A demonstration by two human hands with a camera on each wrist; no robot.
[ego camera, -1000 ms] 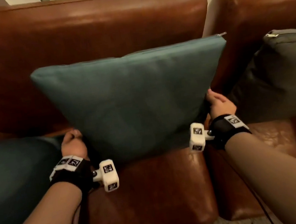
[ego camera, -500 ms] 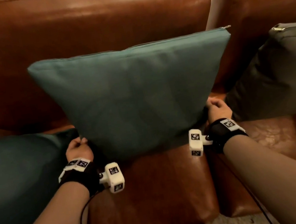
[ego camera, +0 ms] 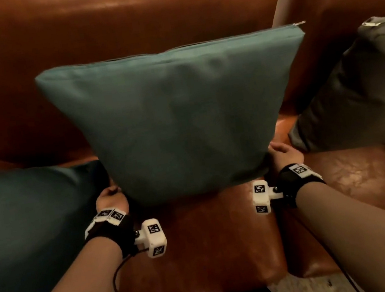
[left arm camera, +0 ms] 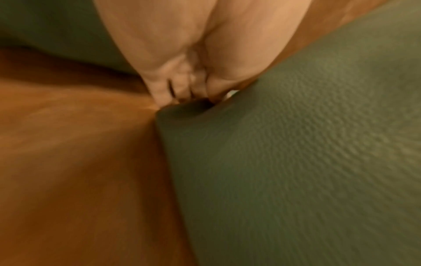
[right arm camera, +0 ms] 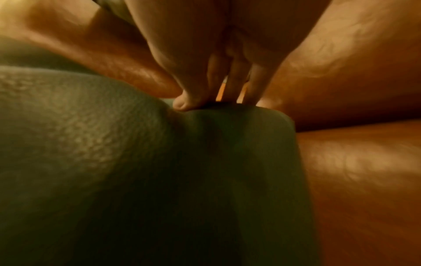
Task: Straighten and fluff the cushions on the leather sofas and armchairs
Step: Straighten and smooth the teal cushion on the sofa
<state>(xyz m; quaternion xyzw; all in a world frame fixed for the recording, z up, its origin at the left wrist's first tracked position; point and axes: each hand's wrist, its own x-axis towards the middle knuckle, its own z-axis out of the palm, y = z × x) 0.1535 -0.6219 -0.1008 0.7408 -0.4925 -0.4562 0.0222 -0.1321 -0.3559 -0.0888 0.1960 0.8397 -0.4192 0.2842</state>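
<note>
Three cushions: teal cushion (ego camera: pixel 177 120) center, dark cushion (ego camera: pixel 24 233) at 9 o'clock, grey cushion (ego camera: pixel 354 96) at 3 o'clock. Left hand (ego camera: pixel 109 199) and right hand (ego camera: pixel 284 154) pinch the teal cushion's bottom corners. Hands lower than a second ago.

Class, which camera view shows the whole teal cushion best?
The head view: the teal cushion stands complete against the sofa back, zip on top. The left wrist and right wrist views show only blurred lower corners, pinched by the left hand and right hand.
</note>
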